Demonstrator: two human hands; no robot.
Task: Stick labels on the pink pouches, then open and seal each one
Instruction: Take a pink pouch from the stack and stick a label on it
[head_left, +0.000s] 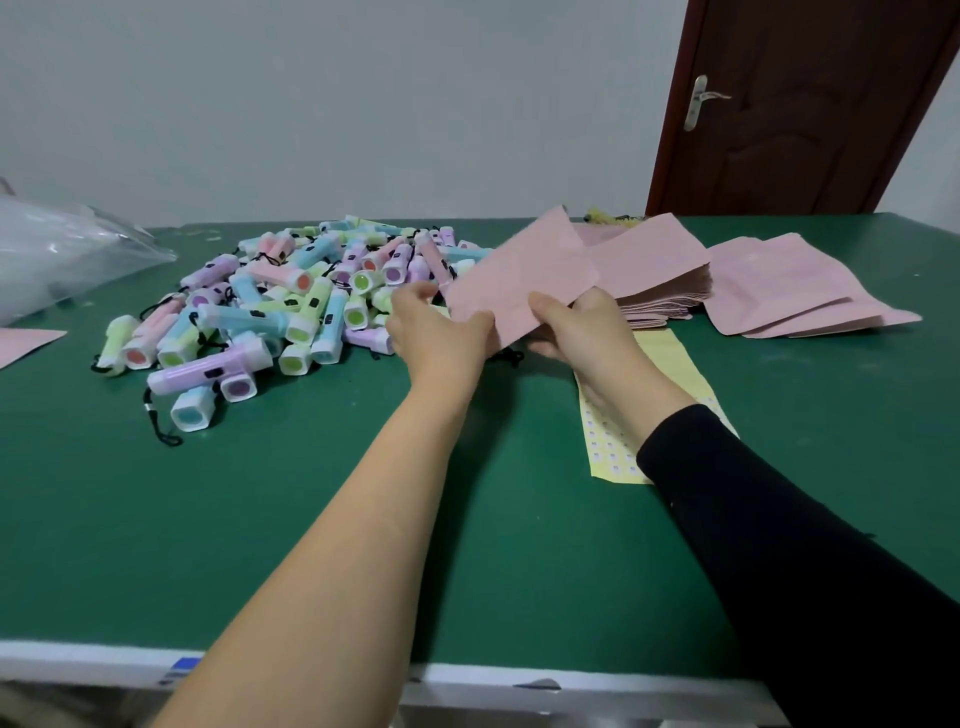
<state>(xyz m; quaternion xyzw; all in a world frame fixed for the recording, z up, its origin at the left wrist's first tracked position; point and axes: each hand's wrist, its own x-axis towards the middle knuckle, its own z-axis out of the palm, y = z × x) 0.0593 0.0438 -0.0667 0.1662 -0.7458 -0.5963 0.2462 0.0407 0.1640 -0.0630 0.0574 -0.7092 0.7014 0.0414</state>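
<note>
Left hand and right hand both pinch one pink pouch above the green table. Label sheet lies under the right wrist.

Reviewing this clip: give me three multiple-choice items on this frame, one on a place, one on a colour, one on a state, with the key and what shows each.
1. Where does the yellow label sheet lie?
A. under the right forearm on the table
B. on top of the toy pile
C. inside the clear bag

2. What colour is the table top?
A. white
B. green
C. brown

3. How is the pink pouch held?
A. flat on the table, untouched
B. in the left hand only
C. lifted, in both hands

Key: 1 A, the sheet shows beneath the right arm. 2 B, the surface is green. 3 C, the left hand and right hand grip its near edge.
</note>
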